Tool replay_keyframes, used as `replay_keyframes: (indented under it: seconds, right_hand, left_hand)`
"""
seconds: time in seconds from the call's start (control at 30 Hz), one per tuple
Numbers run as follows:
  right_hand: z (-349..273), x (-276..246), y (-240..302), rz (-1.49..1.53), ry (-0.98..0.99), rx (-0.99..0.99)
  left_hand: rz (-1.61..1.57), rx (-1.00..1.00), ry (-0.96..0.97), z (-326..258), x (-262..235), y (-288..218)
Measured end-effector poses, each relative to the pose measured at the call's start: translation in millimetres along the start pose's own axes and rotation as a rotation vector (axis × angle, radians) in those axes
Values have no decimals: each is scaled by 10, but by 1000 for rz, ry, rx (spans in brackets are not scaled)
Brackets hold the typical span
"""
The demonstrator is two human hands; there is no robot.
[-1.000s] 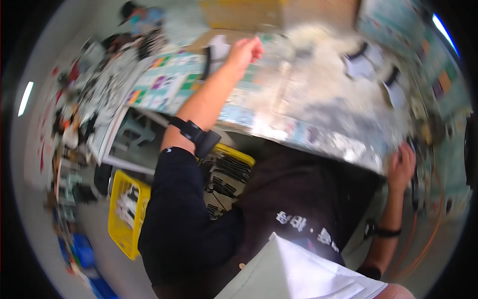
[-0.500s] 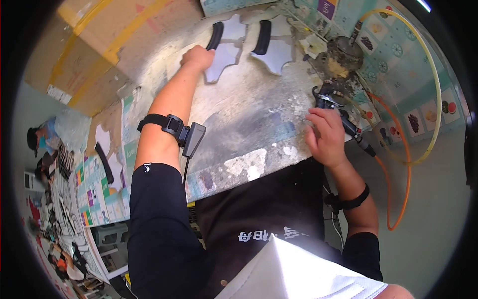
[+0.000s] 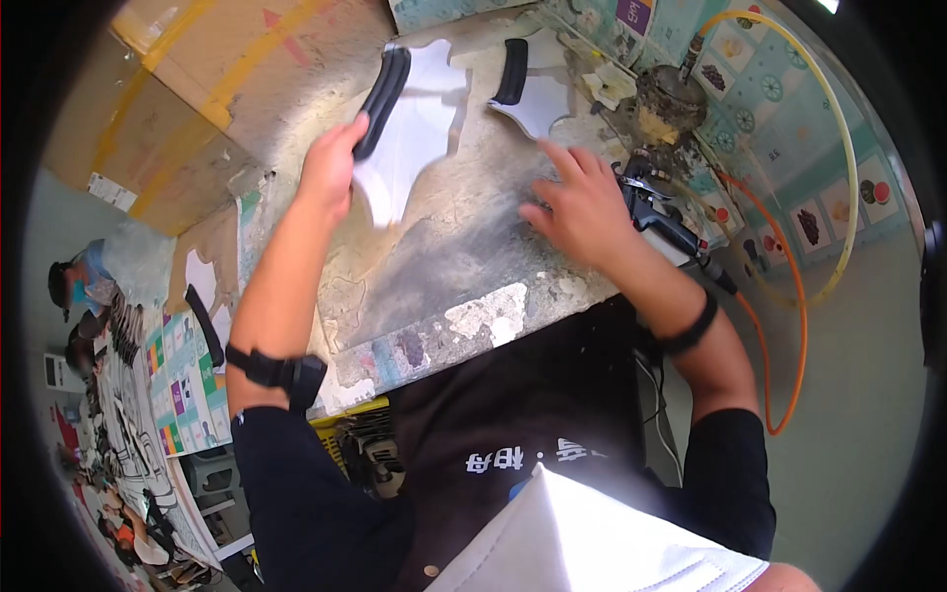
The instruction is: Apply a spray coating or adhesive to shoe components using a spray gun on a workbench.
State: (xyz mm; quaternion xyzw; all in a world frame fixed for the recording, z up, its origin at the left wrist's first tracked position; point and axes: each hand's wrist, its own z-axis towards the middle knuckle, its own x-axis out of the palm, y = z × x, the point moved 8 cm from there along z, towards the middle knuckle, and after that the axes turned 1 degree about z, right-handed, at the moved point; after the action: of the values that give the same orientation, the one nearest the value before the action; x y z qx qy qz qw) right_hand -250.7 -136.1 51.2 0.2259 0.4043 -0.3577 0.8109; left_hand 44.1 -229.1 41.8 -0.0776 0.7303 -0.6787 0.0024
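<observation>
At 11 o'clock on the bench | left hand pinches white cut piece by its black edge, lifted | right hand at 2 o'clock, fingers spread flat, holding nothing | 2nd piece at 12 o'clock | judgement: grip the padded edge firmly, keep the sheet unfolded.

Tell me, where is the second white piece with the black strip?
In the head view, the second white piece lies flat on the workbench, top centre, just beyond the right hand.

Cardboard box; orange hose; glue pot
</observation>
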Motion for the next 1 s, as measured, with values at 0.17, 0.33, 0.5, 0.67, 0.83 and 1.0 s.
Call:
replay_keyframes:
  seconds: [0.17,0.33,0.5,0.67,0.83,1.0]
  right_hand:
    - [401,608,-483,-226,199,161]
    - [334,46,-39,-160,59,-31]
    - [-440,-623,959,95,-54,-185]
    - [-864,-236,627,211,-89,-84]
    - [-834,-27,606,306,-196,-40]
    - [-880,-69,590,266,-228,-47]
  left_hand:
    - [190,9,-20,-884,-649,349]
    - [47,-99,-56,-1599,-1170,584]
    - [-74,-187,92,-2218,-1017,551]
    - [122,-124,305,-2659,-999,663]
    - [561,432,-242,-3420,-2685,-4]
    - [-292,385,-981,-4213,-3967,-534]
